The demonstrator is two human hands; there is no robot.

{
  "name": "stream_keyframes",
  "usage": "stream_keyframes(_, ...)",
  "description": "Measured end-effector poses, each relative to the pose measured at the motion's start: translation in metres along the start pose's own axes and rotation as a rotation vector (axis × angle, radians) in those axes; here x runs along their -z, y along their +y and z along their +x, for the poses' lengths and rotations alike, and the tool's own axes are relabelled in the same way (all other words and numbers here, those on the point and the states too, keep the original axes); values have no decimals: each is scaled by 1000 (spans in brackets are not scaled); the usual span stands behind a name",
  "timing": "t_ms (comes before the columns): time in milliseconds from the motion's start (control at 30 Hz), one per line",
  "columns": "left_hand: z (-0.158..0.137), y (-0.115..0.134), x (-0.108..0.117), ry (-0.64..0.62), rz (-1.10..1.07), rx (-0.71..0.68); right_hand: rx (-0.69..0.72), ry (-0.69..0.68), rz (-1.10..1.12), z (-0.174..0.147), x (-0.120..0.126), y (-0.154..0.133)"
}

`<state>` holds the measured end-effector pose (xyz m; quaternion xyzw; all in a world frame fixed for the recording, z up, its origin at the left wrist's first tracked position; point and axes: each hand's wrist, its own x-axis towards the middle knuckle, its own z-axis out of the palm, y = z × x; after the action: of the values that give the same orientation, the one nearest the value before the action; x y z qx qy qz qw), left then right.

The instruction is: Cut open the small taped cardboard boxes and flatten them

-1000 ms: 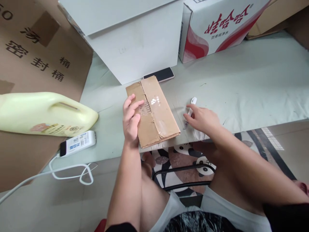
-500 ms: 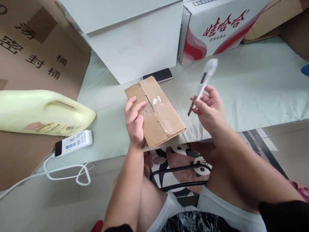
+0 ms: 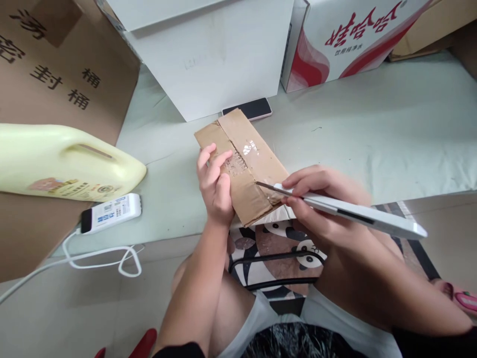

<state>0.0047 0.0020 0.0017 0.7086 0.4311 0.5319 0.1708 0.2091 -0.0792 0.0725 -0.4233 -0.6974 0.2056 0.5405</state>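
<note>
A flat brown cardboard box (image 3: 242, 169), its middle seam partly slit and covered with clear tape, lies tilted at the front edge of the cloth-covered surface. My left hand (image 3: 218, 186) grips its left side, fingers bent over the top face. Between the thumb and fingers of my right hand (image 3: 316, 196) is a white utility knife (image 3: 357, 214), handle pointing right. Its extended blade meets the box at the seam, near the lower end. Part of the box's right side is hidden behind my right hand.
Behind the box lie a phone (image 3: 253, 108) and a large white box (image 3: 212, 59). A red-and-white carton (image 3: 346, 44) stands back right. On the left are a yellow bottle (image 3: 67, 164), a white power bank with cable (image 3: 112, 214) and a big brown carton (image 3: 74, 64).
My right hand has moved left and down, turning the utility knife so that its blade now reaches the box's seam. My left hand keeps its hold on the box.
</note>
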Motion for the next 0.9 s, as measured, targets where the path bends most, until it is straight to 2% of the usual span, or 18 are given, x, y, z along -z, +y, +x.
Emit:
stream_keyframes(167,0,-2,-2,7,4,-15,-3,-18,-105,1,3,-3)
stream_keyframes(433,0,-2,-2,17,-4,-14,-46,-12,-113,-1,0,-2)
stream_keyframes(700,-1,-3,-1,3,-27,-16,-279,-69,-124,6,1,-13)
stream_keyframes(900,0,-1,-2,17,-37,-15,-233,-29,-64,5,2,-5)
